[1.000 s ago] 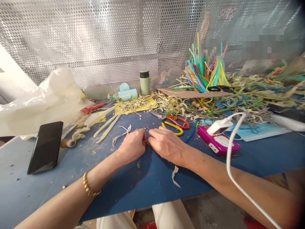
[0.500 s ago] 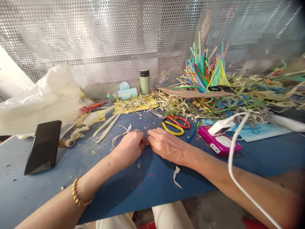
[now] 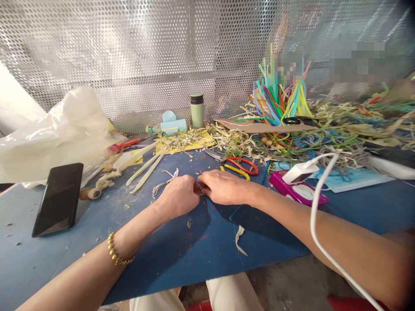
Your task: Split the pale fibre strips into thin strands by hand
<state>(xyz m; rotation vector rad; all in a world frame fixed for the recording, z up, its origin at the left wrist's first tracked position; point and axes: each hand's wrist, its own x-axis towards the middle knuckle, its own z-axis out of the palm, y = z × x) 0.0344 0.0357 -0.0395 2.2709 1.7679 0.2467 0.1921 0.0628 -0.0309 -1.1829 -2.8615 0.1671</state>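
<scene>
- The left hand (image 3: pixel 181 196) and right hand (image 3: pixel 225 188) meet fingertip to fingertip low over the bench (image 3: pixel 155 259), fingers curled inward; whether they pinch anything is hidden, so I cannot tell.
- A blue strand (image 3: pixel 235 212) shows below the right wrist, and blue shows again above it; whether that is one piece cannot be told.
- Just beyond the left hand lies a knotted pale strip (image 3: pixel 158 188); a gold beaded bracelet (image 3: pixel 116 252) circles the left wrist.
- Just beyond the right hand lie scissors (image 3: pixel 231 160) with one red and one yellow handle.
- Nearer the bench's front edge is a curled pale scrap (image 3: pixel 237 239).
- Farther right, a magenta power strip (image 3: pixel 282 185) carries a white charger (image 3: pixel 296 173) and its cable (image 3: pixel 314 220).
- Well to the left lies a black phone (image 3: pixel 58 201), near a clear plastic bag (image 3: pixel 65 138).
- Toward the back, a green tumbler (image 3: pixel 197 113) stands upright, left of a bundle of coloured strips (image 3: pixel 275 101).
</scene>
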